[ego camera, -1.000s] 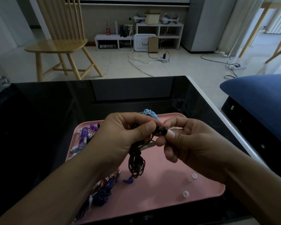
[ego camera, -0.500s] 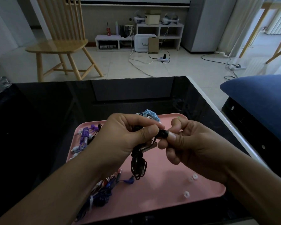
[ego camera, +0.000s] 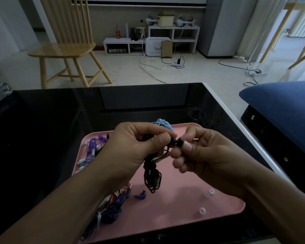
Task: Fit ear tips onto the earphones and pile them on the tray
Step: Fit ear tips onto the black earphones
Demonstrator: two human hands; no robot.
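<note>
Both hands meet above the middle of the shallow pink plastic tray (ego camera: 174,219). The left hand (ego camera: 130,147) pinches a small black earbud (ego camera: 173,142) between thumb and forefinger, and the bundled black cable (ego camera: 152,176) hangs from that grip, its lowest loops just over the tray. The right hand (ego camera: 206,152) is clamped on the earbud's outer end, thumb and forefinger squeezing what looks like a dark ear tip (ego camera: 180,143); whether the tip is fully seated I cannot tell, as the fingers hide the joint.

The chief risk, to my eye, is the tip slipping from the pinch: it is small and soft, and a push off the nozzle's axis could fold its skirt or pop it loose. Against the black glass tabletop (ego camera: 60,120) a dark tip would be hard to find. A tug on the cable could also twist the earbud out of the left hand's grip.

Three loose translucent white ear tips (ego camera: 202,210) lie near the tray's front right corner, close to the rim, where a sleeve or wrist could sweep them off. Along the left edge sit a purple earphone bundle (ego camera: 92,147), and a dark blue earphone bundle (ego camera: 113,208) at the front left corner, with a light blue coiled cable (ego camera: 163,123) at the far edge. The hanging black loops could snag the blue plug when set down.
</note>
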